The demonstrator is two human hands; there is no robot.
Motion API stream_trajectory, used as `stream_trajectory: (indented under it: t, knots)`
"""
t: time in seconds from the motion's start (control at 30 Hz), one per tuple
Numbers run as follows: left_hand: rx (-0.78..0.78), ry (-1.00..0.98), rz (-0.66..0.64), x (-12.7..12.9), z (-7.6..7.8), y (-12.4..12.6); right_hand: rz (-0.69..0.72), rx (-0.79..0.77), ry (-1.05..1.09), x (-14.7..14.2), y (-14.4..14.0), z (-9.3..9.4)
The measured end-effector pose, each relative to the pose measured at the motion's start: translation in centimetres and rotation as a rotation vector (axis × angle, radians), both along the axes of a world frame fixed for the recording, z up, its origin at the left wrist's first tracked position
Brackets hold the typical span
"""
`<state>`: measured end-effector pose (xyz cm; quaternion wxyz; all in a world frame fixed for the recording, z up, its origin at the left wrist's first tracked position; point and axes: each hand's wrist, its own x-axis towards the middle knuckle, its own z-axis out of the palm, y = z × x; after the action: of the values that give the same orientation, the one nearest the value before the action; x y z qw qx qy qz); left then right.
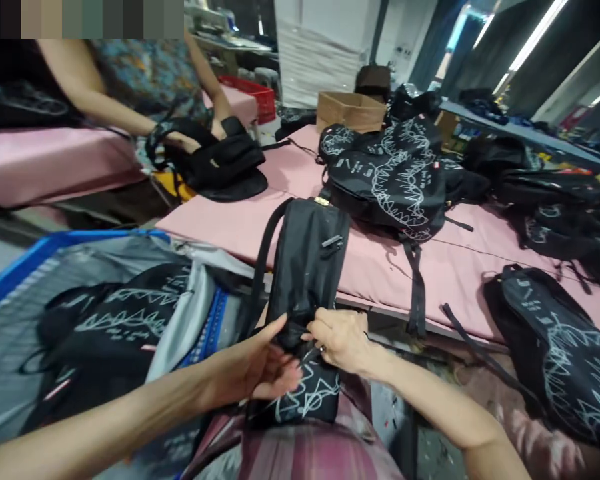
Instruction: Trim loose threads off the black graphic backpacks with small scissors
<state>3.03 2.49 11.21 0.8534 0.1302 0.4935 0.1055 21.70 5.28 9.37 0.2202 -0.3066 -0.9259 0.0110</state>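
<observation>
The left hand (pixel 267 367) has its thumb and fingers spread apart, the palm turned toward the bag and the thumb's tip at the dark cloth; whether it grips anything there I cannot tell. The right hand (pixel 337 337) is closed, its bent fingers pinching a black fold on the bag, just beside the left thumb.

The black backpack (pixel 307 257) is directly in front of both hands, reaching from the person's lap, where the checked cloth (pixel 320 457) shows, to above the near edge of the pink table (pixel 380 263). A zip pull (pixel 333 241) sits on the part beyond the hands, and white zigzag lines show on the part just below them. A shoulder strap (pixel 263 260) curves along its side, farther out than the left hand.

To the left of the left hand is a blue-rimmed bin (pixel 55 241) with patterned bags (pixel 125 320) inside. Beyond that hand, a co-worker (pixel 150 67) has both hands on another black bag (pixel 230 167).

Past the right hand, a pile of backpacks (pixel 385 177) lies on the table, with a cardboard box (pixel 350 112) behind it. Well to the right of the right hand is one more patterned backpack (pixel 570 353).
</observation>
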Motion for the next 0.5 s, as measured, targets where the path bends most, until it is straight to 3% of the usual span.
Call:
stream_trajectory:
  t: [0.13,0.27,0.37,0.5]
  knots:
    - [-0.120,-0.122,0.234,0.5,-1.4,1.9,0.057,0.166,0.010,-0.4,-1.0,-1.6]
    - [-0.128,-0.162,0.303,0.2,-3.7,1.8,0.093,0.116,-0.091,0.1,-2.0,-2.2]
    - [-0.023,-0.138,0.348,0.1,-4.9,0.8,0.113,0.071,-0.114,0.7,-2.7,-2.3]
    - [0.140,-0.082,0.412,0.3,-5.4,-0.1,0.134,0.058,-0.101,1.0,-3.1,-2.6]
